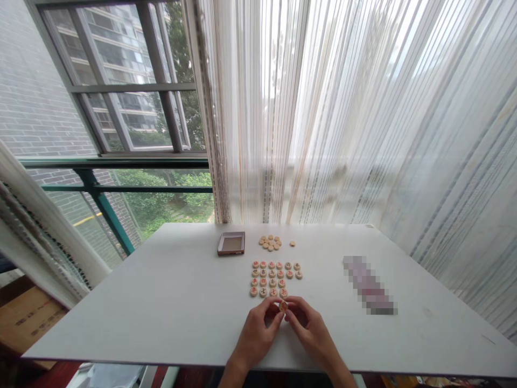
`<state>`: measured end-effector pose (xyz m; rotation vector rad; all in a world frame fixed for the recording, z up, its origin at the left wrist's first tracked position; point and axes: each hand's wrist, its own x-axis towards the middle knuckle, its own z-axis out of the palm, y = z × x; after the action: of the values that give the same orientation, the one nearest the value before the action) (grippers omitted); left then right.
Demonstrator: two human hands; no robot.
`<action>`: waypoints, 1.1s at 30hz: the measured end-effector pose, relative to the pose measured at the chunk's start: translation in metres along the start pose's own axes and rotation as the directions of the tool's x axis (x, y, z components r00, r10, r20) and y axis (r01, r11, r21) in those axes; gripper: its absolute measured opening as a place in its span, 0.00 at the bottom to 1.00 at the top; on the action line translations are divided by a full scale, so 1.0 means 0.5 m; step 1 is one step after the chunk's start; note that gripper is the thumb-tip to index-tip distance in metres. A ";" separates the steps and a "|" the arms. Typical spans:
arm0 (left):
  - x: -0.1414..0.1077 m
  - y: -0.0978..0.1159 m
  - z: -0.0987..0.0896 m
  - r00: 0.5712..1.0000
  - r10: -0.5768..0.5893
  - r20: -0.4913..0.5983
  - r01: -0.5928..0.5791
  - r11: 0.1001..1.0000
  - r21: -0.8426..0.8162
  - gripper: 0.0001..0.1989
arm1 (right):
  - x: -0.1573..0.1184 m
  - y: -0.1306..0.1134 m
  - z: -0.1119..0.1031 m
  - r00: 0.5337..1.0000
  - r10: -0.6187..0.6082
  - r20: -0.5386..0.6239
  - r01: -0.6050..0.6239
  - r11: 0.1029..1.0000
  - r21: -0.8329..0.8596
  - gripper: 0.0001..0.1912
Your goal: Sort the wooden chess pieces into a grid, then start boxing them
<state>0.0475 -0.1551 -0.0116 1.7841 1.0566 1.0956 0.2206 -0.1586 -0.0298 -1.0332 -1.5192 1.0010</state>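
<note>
A round wooden piece with a red character (283, 306) is held up between the fingertips of my left hand (259, 327) and my right hand (309, 325), near the table's front. Just beyond my fingers lie several round pieces in rows (272, 282), flat on the white table (181, 312), marked with red or black characters. Farther back sits a cluster of plain-faced round pieces (270, 243), and one plain piece (292, 244) lies apart to its right.
A shallow open box (231, 243) stands at the back left of the pieces. A blurred, pixelated long item (369, 285) lies on the right. Behind the table hang striped sheer curtains (315, 118), with a window at the left. A cardboard box (30, 318) is at the lower left.
</note>
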 end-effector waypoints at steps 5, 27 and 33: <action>-0.001 -0.003 0.001 1.000 0.003 -0.012 -0.003 1.000 -0.010 0.10 | -0.001 0.003 0.000 1.000 0.013 -0.001 -0.013 1.000 0.006 0.15; -0.002 -0.010 0.002 1.000 0.000 -0.012 0.000 1.000 -0.012 0.10 | -0.001 0.001 -0.001 1.000 0.001 -0.003 -0.001 1.000 0.010 0.15; -0.001 -0.003 0.001 1.000 0.012 -0.013 -0.012 1.000 -0.013 0.10 | 0.000 -0.001 0.000 1.000 0.004 -0.018 -0.004 1.000 -0.006 0.15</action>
<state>0.0473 -0.1553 -0.0131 1.7772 1.0451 1.1203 0.2204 -0.1587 -0.0293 -1.0470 -1.5073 0.9877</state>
